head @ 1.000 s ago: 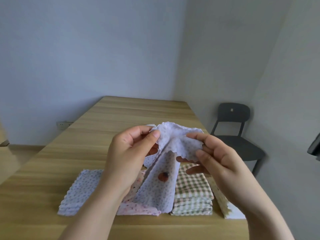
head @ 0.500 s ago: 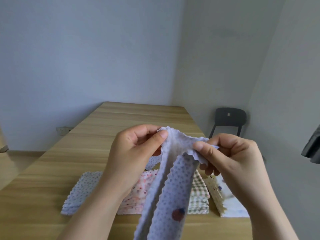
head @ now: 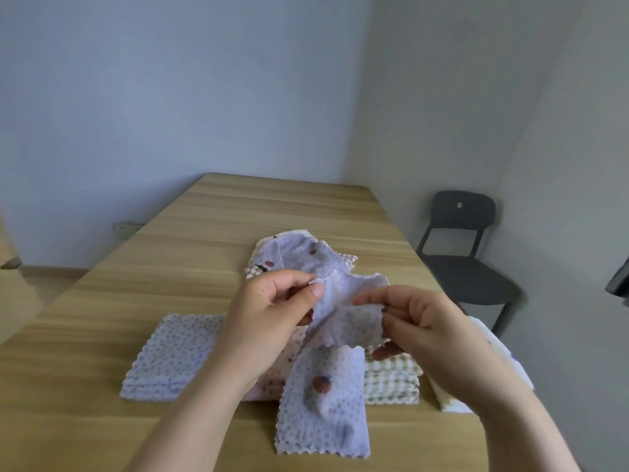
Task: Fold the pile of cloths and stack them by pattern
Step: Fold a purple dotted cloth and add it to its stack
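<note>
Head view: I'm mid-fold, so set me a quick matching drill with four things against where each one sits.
Things:
1. held cloth
2. blue stack
3. checked stack
4. chair

Places:
A. on the floor, right of the table
B. leftmost on the table
C. pinched between left hand and right hand
D. on the table, just below the right hand

Pairs: 1-C, 2-B, 3-D, 4-A

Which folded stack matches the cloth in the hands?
The leftmost stack: lilac with dots like the cloth. The pink stack, checked stack and cream stack differ.
</note>
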`<state>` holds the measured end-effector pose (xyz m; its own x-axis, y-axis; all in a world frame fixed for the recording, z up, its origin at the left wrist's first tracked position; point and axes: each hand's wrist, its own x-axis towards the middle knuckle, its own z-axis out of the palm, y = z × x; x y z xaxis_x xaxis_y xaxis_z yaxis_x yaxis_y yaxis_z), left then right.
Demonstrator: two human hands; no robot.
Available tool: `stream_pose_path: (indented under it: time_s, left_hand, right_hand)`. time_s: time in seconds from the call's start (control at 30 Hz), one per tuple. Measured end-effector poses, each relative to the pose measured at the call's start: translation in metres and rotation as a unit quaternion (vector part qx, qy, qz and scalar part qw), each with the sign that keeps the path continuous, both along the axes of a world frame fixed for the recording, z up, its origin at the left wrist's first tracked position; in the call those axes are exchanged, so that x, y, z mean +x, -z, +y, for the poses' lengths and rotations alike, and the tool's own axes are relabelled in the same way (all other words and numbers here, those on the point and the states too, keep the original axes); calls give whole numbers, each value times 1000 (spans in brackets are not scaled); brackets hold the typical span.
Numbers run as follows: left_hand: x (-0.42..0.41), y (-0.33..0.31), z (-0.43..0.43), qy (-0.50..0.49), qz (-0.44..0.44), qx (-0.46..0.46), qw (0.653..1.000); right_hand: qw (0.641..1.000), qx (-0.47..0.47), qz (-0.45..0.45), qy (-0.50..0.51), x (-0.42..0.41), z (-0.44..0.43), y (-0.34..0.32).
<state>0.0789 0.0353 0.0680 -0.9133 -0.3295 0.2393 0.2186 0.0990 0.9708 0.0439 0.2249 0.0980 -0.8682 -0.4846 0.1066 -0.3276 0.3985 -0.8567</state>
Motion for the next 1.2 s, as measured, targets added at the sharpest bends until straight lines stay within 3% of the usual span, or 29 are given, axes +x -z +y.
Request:
stream_pose_path:
  time_s: [0.23,0.4,0.53,0.77,1.2]
  left_hand:
    - [-4,3,-4,-10,5,43,999]
    - [-5,-3,-3,19,19,83,996]
    - [-2,-10,-3,49,25,63,996]
    - [5,-20,-3,72,42,36,996]
    - [8,-15,-3,93,36,10,995]
  right_hand:
    - [997,-63,39,8,-3,-12,5]
    - [984,-73,155,45,-3,-20,5]
    - [975,-36,216,31,-4,-24,2]
    - [971,-14,239,-14,-9,-25,-3]
    - [968,-2,250,3,-5,-26,-1]
